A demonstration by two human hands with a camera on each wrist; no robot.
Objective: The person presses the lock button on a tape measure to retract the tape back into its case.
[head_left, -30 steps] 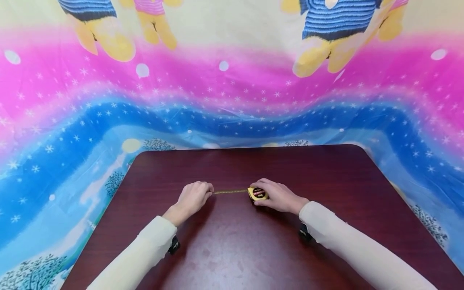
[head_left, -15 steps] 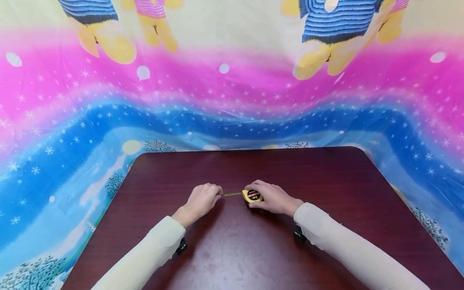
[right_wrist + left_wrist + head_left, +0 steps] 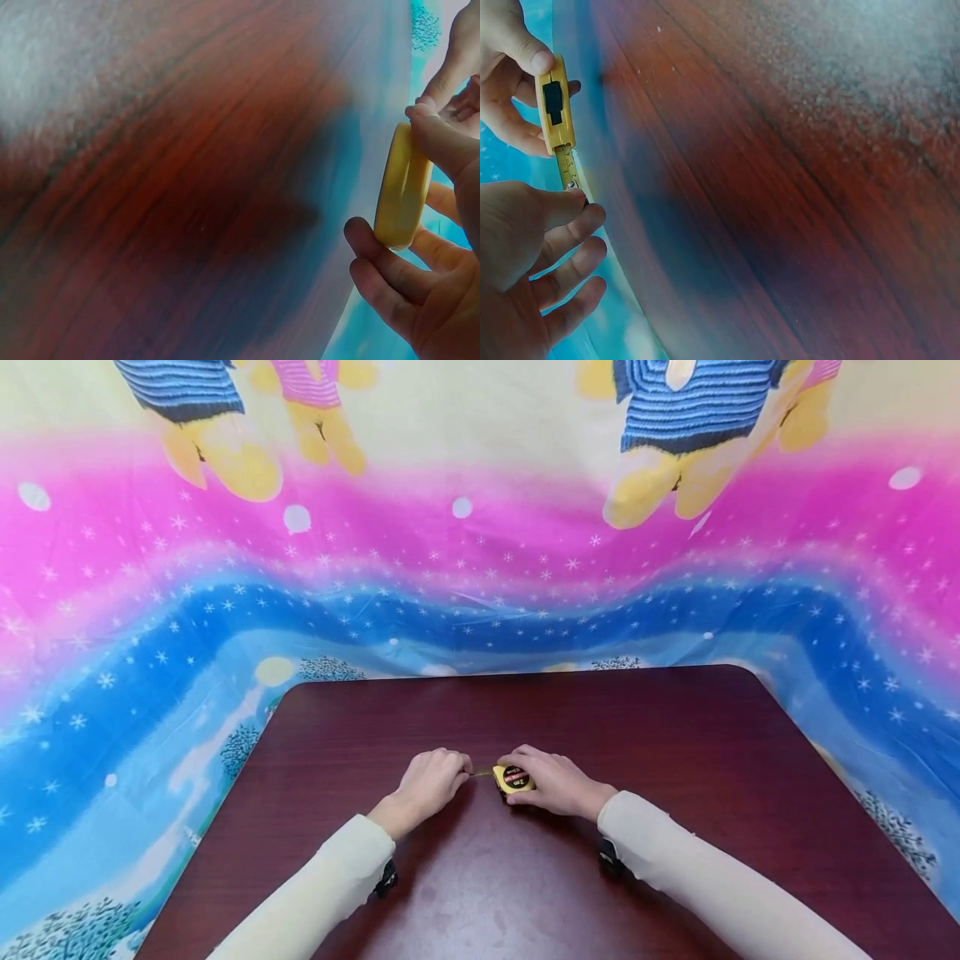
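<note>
A yellow tape measure (image 3: 514,779) with a black round label marked 2m is held in my right hand (image 3: 558,783), thumb and fingers around its case. A short length of yellow blade (image 3: 567,166) sticks out of the case toward the left. My left hand (image 3: 429,783) pinches the blade's hooked end between thumb and index finger; in the left wrist view its other fingers (image 3: 585,300) are loosely bent. In the right wrist view the narrow yellow edge of the case (image 3: 403,187) faces the camera. Both hands are held above the table, close together.
The dark red-brown wooden table (image 3: 480,877) spreads under both hands, with rounded far corners. Behind it hangs a colourful printed cloth (image 3: 480,568) with snowflakes and bears. Dark wrist-worn devices (image 3: 386,878) show below the light sleeves (image 3: 322,885).
The hands have come closer together, left hand moving right and right hand moving left. The exposed blade has become much shorter. Both hands now appear slightly lower in the head view.
</note>
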